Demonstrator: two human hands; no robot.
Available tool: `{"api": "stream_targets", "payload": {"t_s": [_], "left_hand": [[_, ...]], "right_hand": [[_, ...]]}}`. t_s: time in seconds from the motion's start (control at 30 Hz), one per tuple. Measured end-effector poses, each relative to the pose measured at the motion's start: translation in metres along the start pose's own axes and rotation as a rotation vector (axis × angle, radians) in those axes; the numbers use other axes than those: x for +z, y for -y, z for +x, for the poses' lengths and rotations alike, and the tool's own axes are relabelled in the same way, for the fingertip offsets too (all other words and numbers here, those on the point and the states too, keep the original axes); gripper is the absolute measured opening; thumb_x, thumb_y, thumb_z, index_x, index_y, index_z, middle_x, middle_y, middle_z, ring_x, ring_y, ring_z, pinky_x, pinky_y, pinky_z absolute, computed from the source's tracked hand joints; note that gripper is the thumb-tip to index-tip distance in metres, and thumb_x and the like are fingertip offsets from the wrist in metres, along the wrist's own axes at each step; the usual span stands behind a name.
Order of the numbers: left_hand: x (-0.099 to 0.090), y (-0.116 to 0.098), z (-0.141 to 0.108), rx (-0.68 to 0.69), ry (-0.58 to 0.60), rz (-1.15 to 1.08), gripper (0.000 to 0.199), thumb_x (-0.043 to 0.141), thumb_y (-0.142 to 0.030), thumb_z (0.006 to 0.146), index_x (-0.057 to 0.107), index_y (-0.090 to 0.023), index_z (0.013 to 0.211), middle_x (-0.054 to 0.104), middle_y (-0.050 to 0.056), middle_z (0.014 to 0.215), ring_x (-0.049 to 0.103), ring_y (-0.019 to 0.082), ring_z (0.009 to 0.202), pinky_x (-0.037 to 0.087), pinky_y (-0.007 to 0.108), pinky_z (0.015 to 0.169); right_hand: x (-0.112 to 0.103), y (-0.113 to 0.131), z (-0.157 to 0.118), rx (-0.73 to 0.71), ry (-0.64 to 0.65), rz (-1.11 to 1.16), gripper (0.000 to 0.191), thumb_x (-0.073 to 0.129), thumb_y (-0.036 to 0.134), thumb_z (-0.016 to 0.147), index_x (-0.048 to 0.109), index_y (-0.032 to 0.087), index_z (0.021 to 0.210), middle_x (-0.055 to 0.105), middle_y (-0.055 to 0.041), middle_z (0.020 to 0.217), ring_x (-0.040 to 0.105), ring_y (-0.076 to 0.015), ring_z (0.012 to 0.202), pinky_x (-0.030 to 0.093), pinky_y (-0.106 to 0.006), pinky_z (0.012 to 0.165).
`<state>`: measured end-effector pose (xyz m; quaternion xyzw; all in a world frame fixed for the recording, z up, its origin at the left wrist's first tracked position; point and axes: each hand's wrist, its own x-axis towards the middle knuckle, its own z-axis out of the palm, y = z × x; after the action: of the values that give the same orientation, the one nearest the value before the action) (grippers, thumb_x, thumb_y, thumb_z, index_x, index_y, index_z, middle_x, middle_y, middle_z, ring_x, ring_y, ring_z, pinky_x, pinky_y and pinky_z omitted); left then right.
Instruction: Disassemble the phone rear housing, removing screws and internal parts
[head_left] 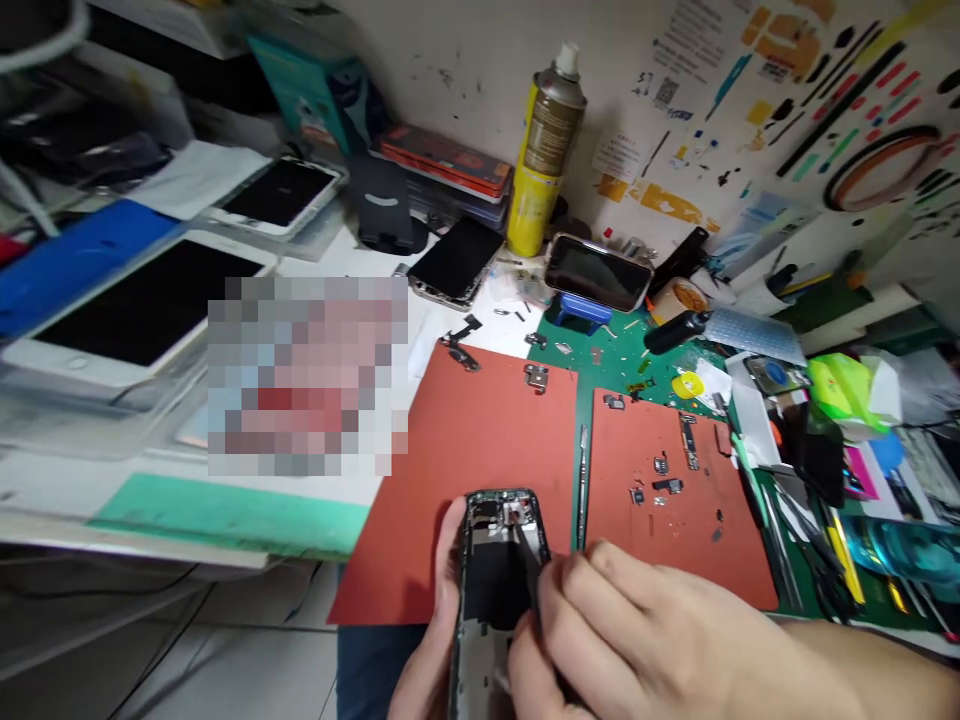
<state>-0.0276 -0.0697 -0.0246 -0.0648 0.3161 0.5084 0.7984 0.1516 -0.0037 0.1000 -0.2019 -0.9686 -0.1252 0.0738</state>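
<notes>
My left hand (429, 645) is wrapped round the left side of an opened phone housing (499, 585), holding it tilted up above the front edge of a red mat (487, 430). Small parts and a white patch show inside its top end. My right hand (622, 620) pinches dark, pointed tweezers (531, 555), whose tip reaches the top inside of the housing. The lower end of the housing is partly hidden by my right hand. Just beyond that hand lies a slim metal pry tool (583, 480), in the gap between the two red mats.
Loose phone parts (667, 485) lie on the right red mat (735, 560). Hand tools (806, 550) crowd the right edge. A yellow spray can (536, 190) stands at the back near a propped phone (600, 272). A white tablet (142, 310) rests at the left.
</notes>
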Motion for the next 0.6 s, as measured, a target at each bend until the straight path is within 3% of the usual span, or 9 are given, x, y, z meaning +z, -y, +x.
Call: {"api": "stream_targets", "payload": {"t_s": [0.1, 0.23, 0.37, 0.47, 0.6], "left_hand": [[0.003, 0.003, 0.006, 0.053, -0.044, -0.001, 0.073, 0.071, -0.061, 0.098, 0.044, -0.048, 0.165, 0.069, -0.001, 0.152, 0.057, 0.037, 0.150, 0.042, 0.053, 0.129], [0.005, 0.005, 0.009, 0.070, -0.041, 0.001, 0.075, 0.071, -0.063, 0.097, 0.044, -0.044, 0.165, 0.067, 0.003, 0.155, 0.059, 0.036, 0.148, 0.041, 0.053, 0.129], [0.003, 0.005, 0.009, 0.035, -0.059, -0.008, 0.080, 0.071, -0.066, 0.096, 0.040, -0.047, 0.167, 0.067, 0.002, 0.155, 0.056, 0.038, 0.149, 0.040, 0.054, 0.129], [-0.002, 0.003, 0.011, 0.003, -0.059, -0.003, 0.085, 0.069, -0.066, 0.096, 0.032, -0.047, 0.170, 0.065, 0.003, 0.158, 0.052, 0.039, 0.153, 0.038, 0.057, 0.130], [-0.010, 0.000, 0.016, -0.001, -0.045, 0.029, 0.080, 0.061, -0.061, 0.103, 0.024, -0.048, 0.172, 0.061, 0.001, 0.162, 0.047, 0.035, 0.157, 0.032, 0.053, 0.133]], "right_hand": [[0.000, 0.000, 0.000, 0.021, -0.004, -0.003, 0.024, 0.051, 0.003, 0.101, 0.069, 0.017, 0.106, 0.062, 0.0033, 0.070, 0.053, -0.0174, 0.059, 0.040, -0.038, 0.062], [0.000, -0.001, -0.001, -0.027, -0.004, -0.002, 0.021, 0.051, 0.005, 0.104, 0.069, 0.017, 0.109, 0.074, -0.0025, 0.092, 0.066, -0.0202, 0.088, 0.047, -0.040, 0.087], [0.000, -0.003, 0.001, 0.005, -0.014, 0.010, 0.021, 0.054, 0.004, 0.103, 0.067, 0.020, 0.106, 0.071, 0.0022, 0.081, 0.063, -0.0179, 0.080, 0.047, -0.037, 0.081], [0.001, -0.003, 0.003, -0.007, -0.035, 0.014, 0.018, 0.054, 0.006, 0.105, 0.066, 0.020, 0.107, 0.073, 0.0011, 0.083, 0.065, -0.0185, 0.087, 0.048, -0.036, 0.082], [0.003, -0.003, 0.004, 0.047, -0.006, 0.024, 0.030, 0.045, -0.001, 0.104, 0.065, 0.020, 0.103, 0.066, 0.0043, 0.071, 0.057, -0.0171, 0.068, 0.046, -0.036, 0.072]]}}
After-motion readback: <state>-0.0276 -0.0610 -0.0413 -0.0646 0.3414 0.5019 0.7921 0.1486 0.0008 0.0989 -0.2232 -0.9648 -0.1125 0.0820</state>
